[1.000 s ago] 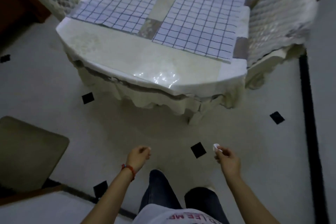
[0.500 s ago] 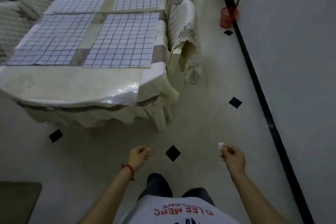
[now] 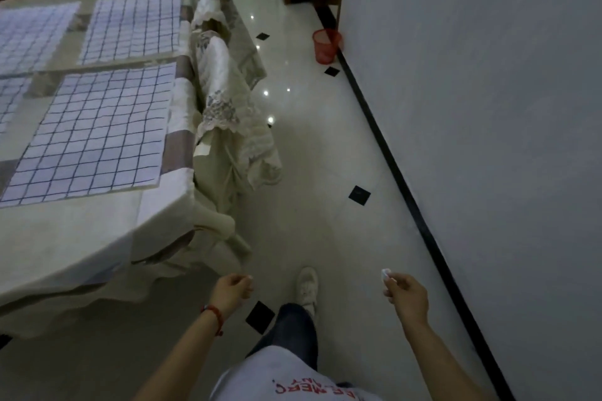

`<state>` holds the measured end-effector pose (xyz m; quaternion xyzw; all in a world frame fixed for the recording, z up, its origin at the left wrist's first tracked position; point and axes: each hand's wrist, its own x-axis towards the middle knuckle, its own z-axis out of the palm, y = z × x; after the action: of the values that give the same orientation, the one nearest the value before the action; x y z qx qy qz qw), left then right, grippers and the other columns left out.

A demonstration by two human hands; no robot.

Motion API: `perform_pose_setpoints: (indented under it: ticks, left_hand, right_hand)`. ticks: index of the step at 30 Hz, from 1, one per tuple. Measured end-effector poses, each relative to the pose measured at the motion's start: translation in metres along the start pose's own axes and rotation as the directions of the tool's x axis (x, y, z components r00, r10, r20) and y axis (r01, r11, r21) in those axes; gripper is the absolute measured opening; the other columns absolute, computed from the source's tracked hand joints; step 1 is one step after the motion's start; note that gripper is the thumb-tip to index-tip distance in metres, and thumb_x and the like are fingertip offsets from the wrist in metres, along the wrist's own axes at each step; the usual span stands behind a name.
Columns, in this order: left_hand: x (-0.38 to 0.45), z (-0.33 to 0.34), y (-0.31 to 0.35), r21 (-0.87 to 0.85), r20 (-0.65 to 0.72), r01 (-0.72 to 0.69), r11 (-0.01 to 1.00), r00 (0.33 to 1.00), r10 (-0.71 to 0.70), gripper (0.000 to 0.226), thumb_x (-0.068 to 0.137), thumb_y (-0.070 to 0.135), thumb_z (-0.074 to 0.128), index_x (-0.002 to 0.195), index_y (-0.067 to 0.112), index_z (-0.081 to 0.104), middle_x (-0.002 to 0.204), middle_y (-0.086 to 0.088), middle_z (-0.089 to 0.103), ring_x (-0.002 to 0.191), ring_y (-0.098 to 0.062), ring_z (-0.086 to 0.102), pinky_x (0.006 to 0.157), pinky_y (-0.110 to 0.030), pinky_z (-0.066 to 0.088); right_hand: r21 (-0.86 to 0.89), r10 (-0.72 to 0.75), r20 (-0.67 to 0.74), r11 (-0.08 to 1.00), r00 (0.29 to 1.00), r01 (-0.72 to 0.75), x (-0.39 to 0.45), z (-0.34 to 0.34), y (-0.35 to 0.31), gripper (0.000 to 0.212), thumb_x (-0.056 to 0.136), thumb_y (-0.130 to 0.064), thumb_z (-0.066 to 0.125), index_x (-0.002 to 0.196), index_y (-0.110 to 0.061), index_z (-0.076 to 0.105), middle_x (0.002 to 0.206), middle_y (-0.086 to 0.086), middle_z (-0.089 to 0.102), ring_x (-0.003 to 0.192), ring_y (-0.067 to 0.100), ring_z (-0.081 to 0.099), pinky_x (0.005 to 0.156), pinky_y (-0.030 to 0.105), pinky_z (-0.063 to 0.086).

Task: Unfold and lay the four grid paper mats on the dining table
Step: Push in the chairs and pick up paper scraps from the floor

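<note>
Grid paper mats lie flat and unfolded on the dining table [image 3: 97,238] at the left. The near right mat [image 3: 91,137] and the far right mat [image 3: 130,26] show whole; a third mat [image 3: 29,36] and a sliver of a fourth mat [image 3: 9,98] are cut by the left edge. My left hand [image 3: 232,292] hangs over the floor beside the table's corner, fingers curled, holding nothing. My right hand [image 3: 405,295] is out to the right, pinching a small white object [image 3: 385,274] between thumb and fingers.
Two cloth-covered chairs [image 3: 228,101] stand along the table's right side. A red mesh wastebasket [image 3: 326,45] sits by the white wall [image 3: 488,107], which runs along a black floor border [image 3: 407,192]. My white shoe [image 3: 308,285] is on the tiled floor. A doorway lies beyond.
The view has swung right and forward, so the table has slid to the left edge and the corridor has opened ahead. Both hands keep their pose; the small white object stays pinched.
</note>
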<state>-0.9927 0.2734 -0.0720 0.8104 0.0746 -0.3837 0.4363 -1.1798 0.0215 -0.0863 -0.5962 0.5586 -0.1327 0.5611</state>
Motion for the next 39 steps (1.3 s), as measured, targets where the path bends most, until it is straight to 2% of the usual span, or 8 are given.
perform_pose_setpoints:
  ticks: [8,11,17,19,22,27,33,39]
  left_hand:
    - [0.119,0.040,0.104,0.021,0.052,0.111,0.994,0.992,-0.112,0.025,0.094,0.012,0.045,0.071,0.009,0.054,0.073,-0.007,0.056,0.062,-0.015,0.048,0.055,-0.024,0.037]
    - [0.164,0.055,0.170,0.057,0.094,0.070,0.996,0.993,-0.075,0.021,0.094,0.013,0.045,0.077,0.006,0.055,0.074,-0.006,0.057,0.064,-0.014,0.051,0.055,-0.023,0.039]
    - [0.247,0.087,0.314,0.113,0.156,-0.061,0.992,0.987,0.043,0.031,0.093,0.008,0.044,0.064,0.017,0.049,0.065,0.000,0.052,0.051,-0.007,0.050,0.041,-0.012,0.036]
    - [0.280,0.095,0.351,0.102,0.145,-0.073,0.992,0.988,0.057,0.025,0.093,0.009,0.044,0.070,0.017,0.052,0.066,0.001,0.053,0.043,0.000,0.053,0.040,-0.011,0.036]
    - [0.328,0.105,0.398,0.078,0.133,-0.072,0.994,0.989,0.061,0.012,0.093,0.009,0.045,0.086,0.008,0.054,0.067,0.000,0.053,0.055,-0.010,0.051,0.050,-0.021,0.035]
    - [0.394,0.111,0.463,0.015,0.044,0.015,1.000,0.999,-0.016,0.029,0.093,0.007,0.044,0.066,0.015,0.051,0.065,-0.002,0.051,0.051,-0.011,0.050,0.048,-0.021,0.035]
    - [0.456,0.096,0.530,-0.071,-0.032,0.076,0.995,0.996,-0.078,0.027,0.095,0.011,0.044,0.069,0.011,0.053,0.068,-0.003,0.053,0.060,-0.014,0.046,0.055,-0.024,0.035]
    - [0.550,0.080,0.591,-0.173,-0.095,0.151,0.973,0.981,-0.169,0.025,0.093,0.012,0.048,0.070,0.007,0.055,0.069,-0.006,0.055,0.061,-0.016,0.049,0.055,-0.026,0.037]
  right_hand:
    - [-0.008,0.011,-0.015,1.000,1.000,-0.012,0.142,0.021,-0.101,0.015,0.082,-0.018,0.068,0.068,-0.020,0.062,0.067,0.010,0.063,0.069,0.026,0.060,0.071,0.033,0.049]
    - [-0.009,0.020,-0.022,1.000,1.000,-0.020,0.191,0.029,-0.140,0.014,0.082,-0.017,0.068,0.069,-0.019,0.063,0.069,0.010,0.063,0.069,0.026,0.060,0.067,0.030,0.049]
    - [-0.005,0.054,-0.029,0.999,0.998,-0.054,0.274,0.044,-0.191,0.012,0.084,-0.017,0.065,0.072,-0.014,0.063,0.074,0.014,0.063,0.068,0.024,0.059,0.061,0.026,0.048]
    - [-0.017,0.071,-0.028,0.997,0.997,-0.071,0.305,0.048,-0.201,0.010,0.083,-0.017,0.065,0.075,-0.012,0.063,0.076,0.015,0.064,0.068,0.024,0.060,0.061,0.026,0.048]
    - [-0.006,0.098,-0.021,0.995,0.995,-0.098,0.362,0.055,-0.222,0.009,0.083,-0.012,0.065,0.075,-0.009,0.063,0.075,0.014,0.062,0.065,0.021,0.057,0.060,0.025,0.046]
    - [-0.023,0.104,0.018,0.994,0.994,-0.103,0.471,0.077,-0.289,0.007,0.084,-0.011,0.064,0.078,-0.008,0.062,0.073,0.010,0.061,0.065,0.020,0.056,0.056,0.020,0.047]
    - [-0.073,0.055,0.102,0.996,0.993,-0.047,0.594,0.131,-0.399,0.014,0.082,-0.017,0.068,0.069,-0.016,0.062,0.073,0.012,0.065,0.069,0.025,0.059,0.076,0.037,0.050]
    - [-0.104,-0.010,0.175,0.994,0.985,0.028,0.706,0.220,-0.502,0.014,0.081,-0.017,0.068,0.069,-0.017,0.062,0.067,0.007,0.063,0.065,0.022,0.058,0.074,0.036,0.049]
